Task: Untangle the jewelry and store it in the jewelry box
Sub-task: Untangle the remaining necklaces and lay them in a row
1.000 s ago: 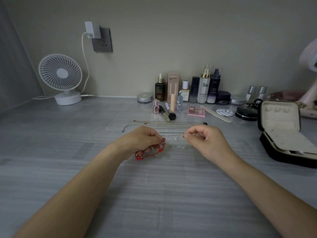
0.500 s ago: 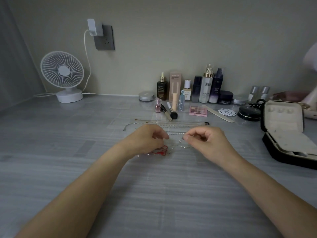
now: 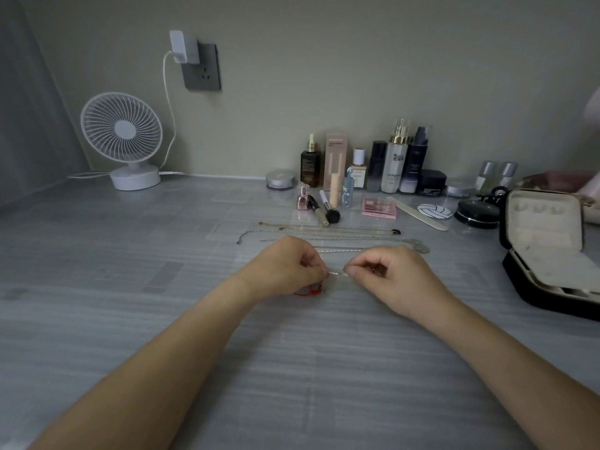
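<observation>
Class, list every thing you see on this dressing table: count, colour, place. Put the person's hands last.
table: one, grey, underneath everything
fan: one, white, far left
charger: one, white, in wall socket
bottles: one row, mixed colours, at the back
palette: one, pink, before bottles
jewelry box: one, black, open, at right
laid-out chains: several, silver and gold, behind the hands
red bracelet: one, red, beneath left hand
silver chain: one, silver, between both hands
left hand: one, pinches silver chain
right hand: one, pinches silver chain
</observation>
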### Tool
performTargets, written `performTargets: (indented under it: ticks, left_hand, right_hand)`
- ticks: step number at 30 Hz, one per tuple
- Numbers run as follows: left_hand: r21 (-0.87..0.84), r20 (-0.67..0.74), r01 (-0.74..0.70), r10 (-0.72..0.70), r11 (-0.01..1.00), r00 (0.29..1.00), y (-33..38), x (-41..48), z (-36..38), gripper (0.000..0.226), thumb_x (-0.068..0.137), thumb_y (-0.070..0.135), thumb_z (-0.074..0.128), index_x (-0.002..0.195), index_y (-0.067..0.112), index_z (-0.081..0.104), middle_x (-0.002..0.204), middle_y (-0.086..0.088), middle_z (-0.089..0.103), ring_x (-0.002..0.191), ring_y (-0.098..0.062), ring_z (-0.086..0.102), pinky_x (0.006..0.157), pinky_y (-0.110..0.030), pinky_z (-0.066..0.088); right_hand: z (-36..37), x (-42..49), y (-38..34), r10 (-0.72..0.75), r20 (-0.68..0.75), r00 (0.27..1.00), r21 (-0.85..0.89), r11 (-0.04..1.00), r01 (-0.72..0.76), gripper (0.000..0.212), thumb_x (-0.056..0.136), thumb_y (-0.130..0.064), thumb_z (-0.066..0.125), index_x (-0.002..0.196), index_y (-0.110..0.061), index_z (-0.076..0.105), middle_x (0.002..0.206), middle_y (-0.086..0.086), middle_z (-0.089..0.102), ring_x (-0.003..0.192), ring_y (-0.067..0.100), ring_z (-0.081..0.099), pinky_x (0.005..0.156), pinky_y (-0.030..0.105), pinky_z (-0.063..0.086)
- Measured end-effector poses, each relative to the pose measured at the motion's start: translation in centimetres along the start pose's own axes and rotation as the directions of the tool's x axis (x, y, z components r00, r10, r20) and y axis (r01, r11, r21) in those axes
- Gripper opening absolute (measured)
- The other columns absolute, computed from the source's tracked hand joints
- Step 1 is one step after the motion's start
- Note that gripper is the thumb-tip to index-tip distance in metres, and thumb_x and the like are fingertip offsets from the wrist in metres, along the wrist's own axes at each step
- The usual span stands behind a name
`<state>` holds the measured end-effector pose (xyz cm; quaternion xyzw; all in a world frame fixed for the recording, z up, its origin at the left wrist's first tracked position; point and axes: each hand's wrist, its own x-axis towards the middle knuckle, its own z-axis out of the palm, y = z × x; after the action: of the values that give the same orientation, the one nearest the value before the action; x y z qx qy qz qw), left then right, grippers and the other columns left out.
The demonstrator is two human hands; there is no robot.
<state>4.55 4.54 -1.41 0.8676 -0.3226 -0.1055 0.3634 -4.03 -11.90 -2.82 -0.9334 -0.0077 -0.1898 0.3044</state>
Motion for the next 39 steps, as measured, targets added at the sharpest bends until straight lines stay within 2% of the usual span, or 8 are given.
performTargets:
  ticks: [5, 9, 15, 19, 24, 31, 35, 39]
  left_hand:
    - [-0.050, -0.027, 0.060, -0.061, 0.997, 0.998, 0.1, 0.2, -0.5, 0.009, 0.082, 0.020, 0.062, 0.073, 0.018, 0.064, 0.067, 0.005, 0.060, 0.057, -0.006, 0.051, 0.043, -0.014, 0.040]
    - [-0.057, -0.010, 0.091, -0.092, 0.994, 0.996, 0.1, 0.3, -0.6, 0.015, 0.082, 0.017, 0.061, 0.068, 0.020, 0.061, 0.062, 0.007, 0.056, 0.053, -0.006, 0.048, 0.040, -0.012, 0.037]
    - [0.019, 0.114, 0.130, -0.131, 0.991, 0.985, 0.0, -0.1, -0.8, 0.016, 0.080, 0.020, 0.060, 0.068, 0.011, 0.064, 0.068, 0.000, 0.062, 0.064, -0.013, 0.057, 0.060, -0.022, 0.051]
    - [0.025, 0.200, 0.142, -0.144, 0.990, 0.969, 0.3, -0.3, -1.0, 0.021, 0.072, 0.031, 0.063, 0.062, 0.016, 0.072, 0.082, -0.009, 0.073, 0.083, -0.023, 0.066, 0.090, -0.036, 0.053]
    - [0.030, 0.090, 0.130, -0.132, 0.991, 0.987, 0.1, -0.1, -0.7, 0.019, 0.079, 0.025, 0.062, 0.066, 0.012, 0.070, 0.080, -0.009, 0.071, 0.074, -0.013, 0.059, 0.082, -0.033, 0.053]
    - [0.015, -0.013, 0.070, -0.070, 0.997, 0.997, -0.3, 0.4, 0.2, 0.013, 0.082, 0.021, 0.062, 0.076, 0.011, 0.068, 0.073, -0.002, 0.066, 0.067, -0.012, 0.059, 0.072, -0.029, 0.054]
    - [0.040, -0.059, 0.050, -0.047, 0.998, 0.997, -0.6, 0.6, 0.3, 0.015, 0.082, 0.027, 0.063, 0.077, 0.014, 0.068, 0.079, -0.001, 0.067, 0.071, -0.013, 0.058, 0.073, -0.029, 0.051]
    - [0.039, -0.101, 0.027, -0.023, 0.999, 0.995, -0.7, 0.6, 0.5, 0.016, 0.083, 0.027, 0.063, 0.081, 0.012, 0.069, 0.082, -0.003, 0.069, 0.074, -0.013, 0.057, 0.073, -0.028, 0.049]
  right_hand:
    - [-0.3, 0.2, 0.4, 0.024, -0.127, 0.992, 0.046, 0.999, -0.018, 0.010, 0.084, -0.021, 0.063, 0.081, -0.018, 0.071, 0.074, -0.005, 0.070, 0.067, 0.008, 0.059, 0.067, 0.023, 0.046]
    - [-0.4, 0.2, 0.5, 0.040, -0.182, 0.982, 0.072, 0.997, -0.027, 0.012, 0.084, -0.021, 0.062, 0.073, -0.020, 0.067, 0.061, -0.005, 0.062, 0.058, 0.003, 0.051, 0.055, 0.012, 0.037]
    - [-0.7, 0.1, 0.2, 0.015, -0.254, 0.967, 0.132, 0.991, 0.020, 0.011, 0.085, -0.018, 0.061, 0.076, -0.019, 0.068, 0.055, -0.009, 0.055, 0.054, 0.003, 0.049, 0.053, 0.011, 0.037]
    - [-0.5, -0.1, -0.1, -0.029, -0.022, 0.999, 0.096, 0.995, 0.031, 0.008, 0.083, -0.024, 0.064, 0.081, -0.026, 0.072, 0.073, -0.014, 0.067, 0.070, 0.004, 0.060, 0.066, 0.017, 0.046]
    - [-1.1, 0.0, -0.3, -0.013, 0.112, 0.994, 0.062, 0.998, 0.006, 0.015, 0.081, -0.030, 0.065, 0.094, -0.026, 0.073, 0.088, -0.020, 0.068, 0.087, -0.005, 0.062, 0.081, 0.014, 0.046]
    - [-5.4, 1.0, 3.7, 0.314, -0.262, 0.913, -0.123, 0.927, -0.354, 0.012, 0.084, -0.021, 0.063, 0.082, -0.015, 0.072, 0.079, -0.002, 0.067, 0.076, 0.016, 0.059, 0.069, 0.025, 0.041]
    - [-5.4, 0.4, 4.9, 0.440, -0.190, 0.878, -0.398, 0.783, -0.478, 0.015, 0.082, -0.029, 0.062, 0.079, -0.020, 0.073, 0.088, 0.002, 0.072, 0.082, 0.024, 0.062, 0.066, 0.026, 0.043]
    - [-3.7, 0.7, 4.9, 0.387, -0.105, 0.916, -0.415, 0.820, -0.394, 0.017, 0.082, -0.036, 0.063, 0.081, -0.023, 0.073, 0.090, 0.000, 0.071, 0.084, 0.022, 0.062, 0.072, 0.030, 0.049]
